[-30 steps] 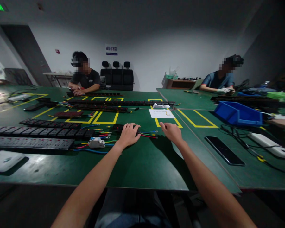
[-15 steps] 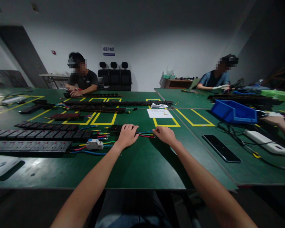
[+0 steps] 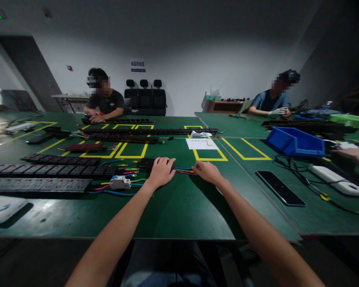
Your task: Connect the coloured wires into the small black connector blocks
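A short black power strip (image 3: 146, 163) lies on the green table, and my left hand (image 3: 162, 173) covers its right part, fingers bent over it and holding it down. Blue, yellow-green and red wires (image 3: 184, 170) run from under that hand to the right. At their far ends, my right hand (image 3: 208, 170) is closed, its thumb and fingers pinching the wire tips. Which of the wires it grips is partly hidden by the fingers. To the left, long power strips (image 3: 38, 185) lie side by side, and a white circuit breaker (image 3: 120, 182) sits among their wires.
A phone (image 3: 280, 187), a white power strip (image 3: 338, 180) with black cables and a blue bin (image 3: 296, 142) are at the right. A white sheet (image 3: 202, 144) lies ahead. White box (image 3: 6, 208) at near left. Co-workers sit across the table; another person's hand (image 3: 351, 153) is at far right.
The view has shifted slightly. My left hand stays on the short power strip; my right fingers have turned a little at the wire ends.
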`<state>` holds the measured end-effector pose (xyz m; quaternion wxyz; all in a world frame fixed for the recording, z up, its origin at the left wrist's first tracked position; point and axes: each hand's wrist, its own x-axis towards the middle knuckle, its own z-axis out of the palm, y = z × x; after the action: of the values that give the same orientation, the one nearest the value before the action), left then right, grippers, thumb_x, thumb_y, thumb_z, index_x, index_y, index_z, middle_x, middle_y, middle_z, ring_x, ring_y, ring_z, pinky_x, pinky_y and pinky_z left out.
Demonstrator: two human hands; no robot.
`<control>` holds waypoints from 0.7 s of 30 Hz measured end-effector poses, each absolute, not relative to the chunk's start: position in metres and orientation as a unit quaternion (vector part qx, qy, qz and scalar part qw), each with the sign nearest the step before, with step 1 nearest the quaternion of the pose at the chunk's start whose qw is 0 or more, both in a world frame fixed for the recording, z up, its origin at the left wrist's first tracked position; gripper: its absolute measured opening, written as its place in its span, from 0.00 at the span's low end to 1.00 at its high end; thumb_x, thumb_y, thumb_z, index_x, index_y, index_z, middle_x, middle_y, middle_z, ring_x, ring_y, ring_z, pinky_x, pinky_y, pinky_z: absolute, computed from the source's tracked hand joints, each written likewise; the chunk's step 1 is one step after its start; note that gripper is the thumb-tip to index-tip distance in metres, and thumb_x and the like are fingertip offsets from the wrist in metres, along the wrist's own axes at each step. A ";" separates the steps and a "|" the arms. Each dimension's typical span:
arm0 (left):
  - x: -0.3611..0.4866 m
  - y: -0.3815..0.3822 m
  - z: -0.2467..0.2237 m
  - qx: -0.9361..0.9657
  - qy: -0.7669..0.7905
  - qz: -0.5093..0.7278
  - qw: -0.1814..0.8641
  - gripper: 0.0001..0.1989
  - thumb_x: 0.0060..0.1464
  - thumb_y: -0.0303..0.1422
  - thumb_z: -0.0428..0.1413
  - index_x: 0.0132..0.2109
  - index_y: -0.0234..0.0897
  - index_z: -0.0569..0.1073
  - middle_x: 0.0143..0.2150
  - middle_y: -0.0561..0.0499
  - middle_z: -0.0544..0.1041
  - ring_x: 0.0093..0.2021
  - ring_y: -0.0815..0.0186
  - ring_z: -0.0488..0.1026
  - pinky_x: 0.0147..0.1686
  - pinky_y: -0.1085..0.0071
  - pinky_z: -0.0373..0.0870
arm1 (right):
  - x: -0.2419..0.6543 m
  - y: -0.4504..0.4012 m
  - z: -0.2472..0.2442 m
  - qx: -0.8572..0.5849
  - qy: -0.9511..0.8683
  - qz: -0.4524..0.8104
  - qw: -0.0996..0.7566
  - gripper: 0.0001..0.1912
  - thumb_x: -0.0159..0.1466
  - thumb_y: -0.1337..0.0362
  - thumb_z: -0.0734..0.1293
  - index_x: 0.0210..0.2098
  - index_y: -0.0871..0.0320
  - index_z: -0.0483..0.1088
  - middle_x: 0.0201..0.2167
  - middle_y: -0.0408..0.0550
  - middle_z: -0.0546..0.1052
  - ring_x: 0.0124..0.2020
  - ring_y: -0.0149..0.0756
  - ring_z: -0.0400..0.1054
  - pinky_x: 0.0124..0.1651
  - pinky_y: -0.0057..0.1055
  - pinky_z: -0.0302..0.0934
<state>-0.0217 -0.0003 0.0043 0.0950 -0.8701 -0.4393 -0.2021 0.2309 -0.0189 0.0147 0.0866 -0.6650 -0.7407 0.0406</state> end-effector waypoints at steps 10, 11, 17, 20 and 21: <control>-0.022 -0.001 0.006 -0.872 -0.436 -0.204 0.092 0.22 0.66 0.39 0.52 0.63 0.39 0.70 0.56 0.41 0.74 0.59 0.53 0.69 0.64 0.52 0.57 | 0.230 -0.019 0.014 -0.653 -0.751 0.044 0.080 0.16 0.74 0.53 0.58 0.45 0.54 0.71 0.39 0.50 0.80 0.39 0.40 0.74 0.34 0.28 0.51; -0.022 -0.001 0.006 -0.872 -0.436 -0.204 0.091 0.21 0.66 0.39 0.52 0.63 0.39 0.70 0.56 0.41 0.74 0.59 0.53 0.69 0.64 0.51 0.57 | 0.230 -0.019 0.014 -0.653 -0.752 0.045 0.079 0.16 0.74 0.53 0.58 0.46 0.55 0.72 0.39 0.51 0.80 0.39 0.40 0.74 0.35 0.28 0.52; -0.022 0.000 0.005 -0.871 -0.438 -0.206 0.088 0.21 0.65 0.39 0.52 0.63 0.39 0.70 0.56 0.42 0.74 0.58 0.53 0.69 0.64 0.51 0.57 | 0.230 -0.019 0.014 -0.650 -0.754 0.051 0.077 0.16 0.74 0.53 0.58 0.46 0.55 0.72 0.40 0.51 0.80 0.40 0.39 0.74 0.36 0.28 0.53; -0.022 -0.001 0.005 -0.871 -0.439 -0.204 0.087 0.22 0.65 0.39 0.52 0.63 0.39 0.70 0.56 0.42 0.74 0.58 0.53 0.69 0.64 0.51 0.57 | 0.230 -0.019 0.014 -0.650 -0.755 0.050 0.077 0.16 0.74 0.53 0.58 0.45 0.55 0.71 0.39 0.51 0.80 0.39 0.39 0.74 0.35 0.28 0.51; -0.022 -0.001 0.005 -0.871 -0.438 -0.203 0.087 0.22 0.65 0.39 0.52 0.63 0.39 0.70 0.56 0.42 0.74 0.58 0.53 0.69 0.64 0.51 0.57 | 0.230 -0.019 0.014 -0.649 -0.755 0.050 0.077 0.15 0.74 0.53 0.58 0.45 0.55 0.71 0.39 0.51 0.80 0.39 0.39 0.74 0.34 0.28 0.50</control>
<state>-0.0222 -0.0011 0.0051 0.0869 -0.8714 -0.4382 -0.2025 0.2300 -0.0187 0.0139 0.0768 -0.6493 -0.7550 0.0500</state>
